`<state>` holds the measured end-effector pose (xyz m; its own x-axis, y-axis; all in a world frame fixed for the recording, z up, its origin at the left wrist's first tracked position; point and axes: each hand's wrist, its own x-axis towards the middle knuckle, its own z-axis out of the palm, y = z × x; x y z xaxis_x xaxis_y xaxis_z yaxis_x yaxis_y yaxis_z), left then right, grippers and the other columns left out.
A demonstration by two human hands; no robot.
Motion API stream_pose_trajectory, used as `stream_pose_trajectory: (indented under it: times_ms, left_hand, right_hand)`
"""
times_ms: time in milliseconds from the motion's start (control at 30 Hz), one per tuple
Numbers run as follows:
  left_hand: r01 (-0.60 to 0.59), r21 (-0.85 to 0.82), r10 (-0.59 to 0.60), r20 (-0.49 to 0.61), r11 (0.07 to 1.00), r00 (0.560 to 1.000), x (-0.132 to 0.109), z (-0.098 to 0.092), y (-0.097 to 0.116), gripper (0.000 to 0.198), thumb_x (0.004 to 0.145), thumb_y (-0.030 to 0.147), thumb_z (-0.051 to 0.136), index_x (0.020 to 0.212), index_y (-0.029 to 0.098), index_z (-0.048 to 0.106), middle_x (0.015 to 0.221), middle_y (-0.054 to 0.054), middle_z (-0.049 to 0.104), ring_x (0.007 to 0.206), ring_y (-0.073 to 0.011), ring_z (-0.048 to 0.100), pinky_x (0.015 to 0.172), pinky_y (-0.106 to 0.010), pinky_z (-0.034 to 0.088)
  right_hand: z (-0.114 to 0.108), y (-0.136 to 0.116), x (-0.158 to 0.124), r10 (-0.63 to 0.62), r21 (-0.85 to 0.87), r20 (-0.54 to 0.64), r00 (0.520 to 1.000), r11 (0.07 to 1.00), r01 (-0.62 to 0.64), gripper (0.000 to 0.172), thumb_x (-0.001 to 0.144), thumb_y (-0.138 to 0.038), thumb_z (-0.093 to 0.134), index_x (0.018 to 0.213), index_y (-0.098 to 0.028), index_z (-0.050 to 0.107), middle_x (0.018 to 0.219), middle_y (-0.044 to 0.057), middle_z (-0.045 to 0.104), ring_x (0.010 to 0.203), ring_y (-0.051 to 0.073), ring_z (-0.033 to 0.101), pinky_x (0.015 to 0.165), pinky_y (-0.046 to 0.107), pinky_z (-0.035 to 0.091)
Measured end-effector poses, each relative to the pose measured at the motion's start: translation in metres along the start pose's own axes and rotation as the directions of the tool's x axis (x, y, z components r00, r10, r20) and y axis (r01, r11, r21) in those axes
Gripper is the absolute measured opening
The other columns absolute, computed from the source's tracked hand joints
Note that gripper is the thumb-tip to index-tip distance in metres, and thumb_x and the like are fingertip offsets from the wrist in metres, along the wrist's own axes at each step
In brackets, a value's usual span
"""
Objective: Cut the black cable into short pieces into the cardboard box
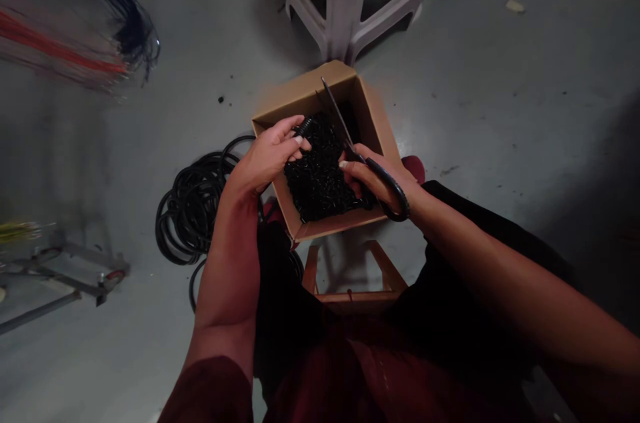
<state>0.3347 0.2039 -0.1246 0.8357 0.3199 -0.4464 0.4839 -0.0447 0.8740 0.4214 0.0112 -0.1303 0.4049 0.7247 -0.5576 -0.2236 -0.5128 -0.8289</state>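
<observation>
My right hand grips a pair of black-handled scissors, the blades parted and angled up over the cardboard box. At the box's left side, my left hand pinches a short black ribbed tube between thumb and fingers. Under both hands, the box holds a heap of small, shiny black pieces. The scissor tips are apart from the ribbed tube. A coil of black tubing lies on the floor to the left, partly hidden behind my left forearm.
A pale plastic stool stands just beyond the box. Bundles of dark blue wires and red wires hang at the upper left. A metal frame is at lower left. A wooden stool is below me.
</observation>
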Motion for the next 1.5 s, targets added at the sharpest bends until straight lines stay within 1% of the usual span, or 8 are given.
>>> stream_pose_trajectory:
  times_ms: [233,467,667,900,1033,1200,1300,1500]
  left_hand:
    - [0.023,-0.061,-0.023,0.001,0.998,1.0,-0.002,0.001,0.006,0.029,0.081,0.016,0.055,0.11,0.013,0.06,0.088,-0.005,0.067,0.069,-0.0068,0.057,0.065,-0.018,0.047]
    - [-0.01,-0.033,0.01,0.0,0.999,1.0,-0.001,0.001,0.003,0.032,0.083,0.019,0.056,0.114,0.017,0.058,0.083,-0.002,0.065,0.064,-0.0056,0.055,0.058,-0.015,0.044]
    - [-0.005,-0.117,-0.002,-0.06,0.993,0.998,0.0,0.001,0.002,0.032,0.083,0.018,0.056,0.115,0.016,0.059,0.082,-0.001,0.064,0.059,-0.0044,0.055,0.056,-0.016,0.044]
    - [0.029,-0.143,-0.04,-0.074,0.989,0.996,-0.002,0.002,0.008,0.015,0.082,0.016,0.057,0.096,0.012,0.061,0.082,-0.004,0.067,0.057,-0.0039,0.054,0.054,-0.015,0.043]
    - [0.036,-0.149,-0.05,-0.09,0.988,0.995,-0.002,0.003,0.009,0.012,0.082,0.015,0.056,0.094,0.012,0.058,0.083,-0.004,0.068,0.057,-0.0039,0.055,0.054,-0.015,0.043]
    - [0.031,-0.154,-0.047,-0.097,0.988,0.994,-0.003,0.003,0.009,0.014,0.082,0.015,0.057,0.095,0.015,0.052,0.082,-0.003,0.068,0.056,-0.004,0.055,0.054,-0.016,0.044]
    - [0.024,-0.138,-0.038,-0.097,0.99,0.995,-0.003,0.003,0.009,0.015,0.082,0.016,0.058,0.095,0.016,0.05,0.082,-0.003,0.069,0.058,-0.0047,0.056,0.055,-0.016,0.044]
    - [0.033,-0.105,-0.042,-0.08,0.994,0.996,-0.004,0.003,0.012,0.012,0.083,0.021,0.058,0.092,0.014,0.053,0.077,-0.004,0.068,0.055,-0.0051,0.055,0.053,-0.017,0.043]
  right_hand:
    - [0.0,0.008,0.002,-0.033,-0.082,-0.007,0.999,0.996,0.032,0.019,0.086,-0.038,0.051,0.094,-0.021,0.046,0.071,-0.001,0.051,0.054,0.011,0.048,0.049,0.025,0.039]
    - [0.001,0.01,0.002,-0.035,-0.142,0.008,0.999,0.989,0.036,0.023,0.086,-0.042,0.05,0.095,-0.021,0.047,0.072,0.0,0.053,0.055,0.012,0.048,0.051,0.026,0.038]
    - [0.003,0.016,0.003,-0.071,-0.262,-0.015,0.997,0.963,0.065,0.027,0.085,-0.045,0.05,0.099,-0.022,0.049,0.077,0.002,0.057,0.064,0.015,0.052,0.058,0.028,0.039]
    - [0.001,0.017,0.001,-0.113,-0.397,-0.013,0.994,0.913,0.099,0.038,0.085,-0.05,0.048,0.109,-0.021,0.05,0.085,0.006,0.062,0.07,0.02,0.057,0.062,0.031,0.04]
    - [0.0,0.019,0.002,-0.115,-0.41,-0.007,0.993,0.907,0.102,0.041,0.085,-0.052,0.048,0.112,-0.022,0.05,0.086,0.006,0.062,0.073,0.021,0.058,0.064,0.031,0.041]
    - [0.0,0.02,0.002,-0.104,-0.384,0.007,0.995,0.918,0.099,0.038,0.084,-0.052,0.05,0.108,-0.023,0.05,0.081,0.004,0.061,0.07,0.02,0.056,0.062,0.03,0.039]
    - [0.001,0.014,-0.001,-0.106,-0.37,0.006,0.994,0.923,0.101,0.031,0.085,-0.05,0.05,0.101,-0.023,0.05,0.079,0.003,0.059,0.068,0.018,0.053,0.06,0.029,0.037]
    - [0.002,0.0,-0.007,-0.11,-0.33,-0.012,0.994,0.939,0.1,0.022,0.086,-0.043,0.049,0.086,-0.021,0.049,0.07,0.001,0.052,0.058,0.014,0.044,0.054,0.027,0.031]
